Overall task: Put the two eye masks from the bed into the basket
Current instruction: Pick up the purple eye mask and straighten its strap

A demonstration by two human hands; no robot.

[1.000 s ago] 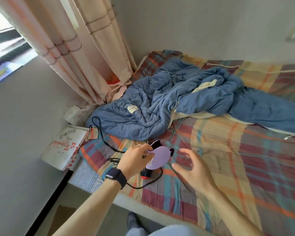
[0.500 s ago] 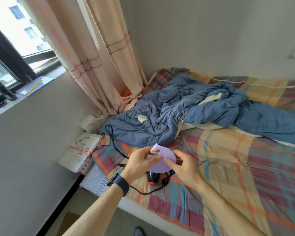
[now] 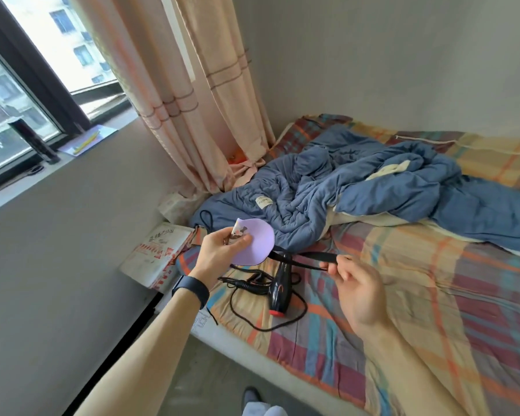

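A lilac eye mask [image 3: 258, 243] with a small printed picture near its edge is held up over the near left corner of the bed [image 3: 409, 295]. My left hand [image 3: 219, 253] pinches the mask's left end. My right hand [image 3: 354, 283] grips its black elastic strap [image 3: 315, 256], stretched out to the right. A second eye mask and a basket are not in view.
A black hair dryer [image 3: 278, 291] with a looping cord lies on the plaid sheet under the mask. A crumpled blue quilt [image 3: 357, 190] covers the bed's far part. A white printed package [image 3: 156, 253] sits beside the bed, curtains and a window sill behind.
Both hands have lifted the mask off the bed; my right hand slid from the mask's face to the strap and pulled it out to the right. The view tilted up.
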